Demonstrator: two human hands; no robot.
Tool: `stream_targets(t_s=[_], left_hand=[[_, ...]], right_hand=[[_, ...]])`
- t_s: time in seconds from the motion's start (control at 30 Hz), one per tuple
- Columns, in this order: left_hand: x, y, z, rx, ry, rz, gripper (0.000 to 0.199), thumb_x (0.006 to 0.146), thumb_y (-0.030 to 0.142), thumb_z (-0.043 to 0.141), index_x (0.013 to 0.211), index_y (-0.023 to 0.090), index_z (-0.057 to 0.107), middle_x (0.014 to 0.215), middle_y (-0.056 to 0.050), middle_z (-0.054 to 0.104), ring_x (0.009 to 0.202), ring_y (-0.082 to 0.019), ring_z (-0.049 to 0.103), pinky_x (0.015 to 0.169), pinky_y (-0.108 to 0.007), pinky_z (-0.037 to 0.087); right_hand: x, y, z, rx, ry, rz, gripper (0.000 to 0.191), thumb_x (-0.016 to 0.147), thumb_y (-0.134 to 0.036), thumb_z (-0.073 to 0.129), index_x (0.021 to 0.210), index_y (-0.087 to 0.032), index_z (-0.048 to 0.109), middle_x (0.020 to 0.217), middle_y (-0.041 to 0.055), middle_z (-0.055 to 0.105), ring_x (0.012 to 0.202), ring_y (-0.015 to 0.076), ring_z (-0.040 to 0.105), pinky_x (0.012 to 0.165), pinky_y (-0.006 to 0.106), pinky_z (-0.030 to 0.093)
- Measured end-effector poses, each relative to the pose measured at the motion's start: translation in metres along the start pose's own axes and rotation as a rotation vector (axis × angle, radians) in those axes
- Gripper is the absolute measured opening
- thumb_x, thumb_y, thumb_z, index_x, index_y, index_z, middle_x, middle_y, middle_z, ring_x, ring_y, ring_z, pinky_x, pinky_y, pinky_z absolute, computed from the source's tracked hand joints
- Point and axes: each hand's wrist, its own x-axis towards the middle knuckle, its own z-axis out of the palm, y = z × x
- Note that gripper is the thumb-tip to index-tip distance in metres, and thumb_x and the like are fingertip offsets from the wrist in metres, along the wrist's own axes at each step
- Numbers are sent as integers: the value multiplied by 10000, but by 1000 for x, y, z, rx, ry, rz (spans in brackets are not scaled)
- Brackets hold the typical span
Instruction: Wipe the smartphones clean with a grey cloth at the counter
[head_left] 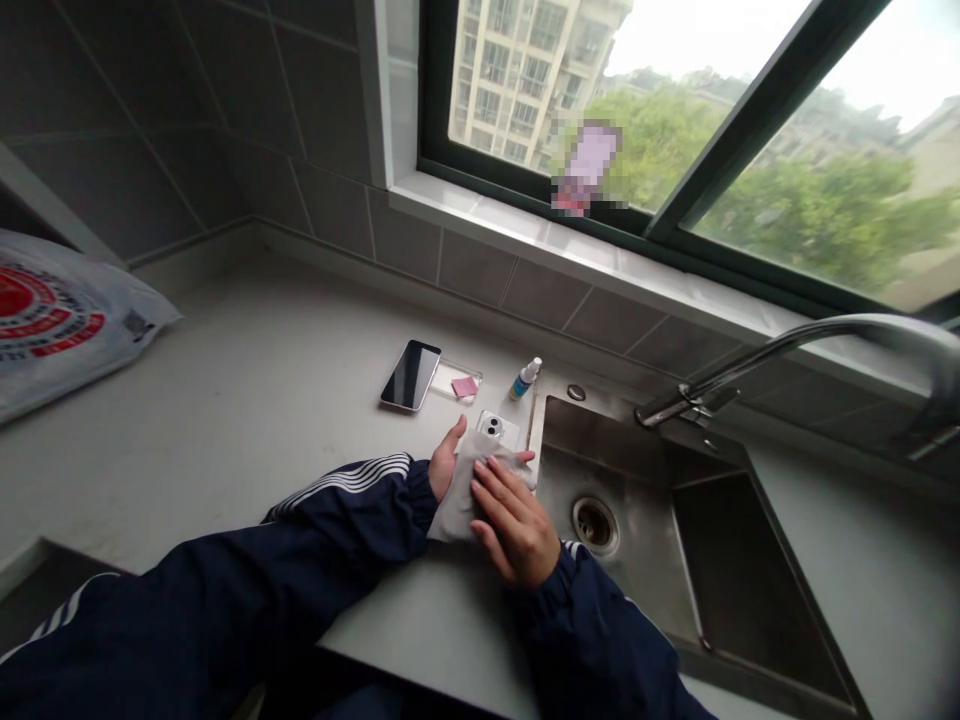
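A white smartphone lies back-up in my left hand, its round camera lenses showing past a grey cloth. The left thumb stands along the near side of the phone, and a fingertip shows at the far side. The cloth covers most of the phone's back and hides the left palm. My right hand rests on top of the cloth, its fingers stretched out flat and the thumb apart. Beyond the hands are a dark-screened phone, a clear phone case with a pink piece on it, and a small spray bottle.
To the right is a steel sink with a drain and a curved faucet. A white plastic bag with red print sits at the far left on the pale countertop. A window is behind the counter.
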Motion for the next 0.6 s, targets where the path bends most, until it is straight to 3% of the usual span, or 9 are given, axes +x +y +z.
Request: stream_targets(t_s=[0.07, 0.17, 0.33, 0.47, 0.6], left_hand=[[2, -3, -1, -31, 23, -24, 934, 831, 762, 273, 1431, 53, 369, 1198, -191, 643, 1122, -301, 603, 1020, -427, 386], [5, -8, -2, -33, 82, 76, 785, 910, 648, 269, 1437, 75, 369, 1224, -164, 647, 1174, -278, 587, 1083, -402, 326], [6, -16, 0, -15, 112, 175, 734, 929, 600, 309, 1440, 76, 368, 1252, -158, 642, 1210, -271, 570, 1122, -393, 276], [5, -10, -3, -41, 77, 125, 865, 890, 690, 261, 1446, 33, 337, 1252, -194, 632, 1196, -295, 577, 1103, -417, 303], [3, -1, -5, -52, 52, -10, 1103, 761, 848, 243, 1431, -25, 330, 1265, -258, 599, 1178, -352, 574, 1054, -468, 354]], right_hand=[[-1, 6, 2, -45, 9, 66, 519, 951, -238, 493, 1447, -111, 415, 1499, 154, 408, 1441, 321, 265, 1101, 539, 381], [-4, 12, 3, -93, 5, 144, 620, 963, -290, 474, 1519, -111, 266, 1572, 167, 243, 1460, 352, 179, 1108, 581, 335], [-6, 13, 6, -205, -47, 203, 695, 977, -430, 418, 1540, -97, 182, 1589, 180, 170, 1466, 377, 117, 1111, 605, 281], [-5, 8, 5, -227, -115, 177, 667, 972, -458, 417, 1519, -108, 269, 1572, 168, 241, 1466, 360, 141, 1144, 604, 186], [-3, 2, -5, -144, -141, 22, 543, 948, -391, 487, 1434, -153, 435, 1474, 125, 452, 1429, 310, 302, 1175, 598, 52]])
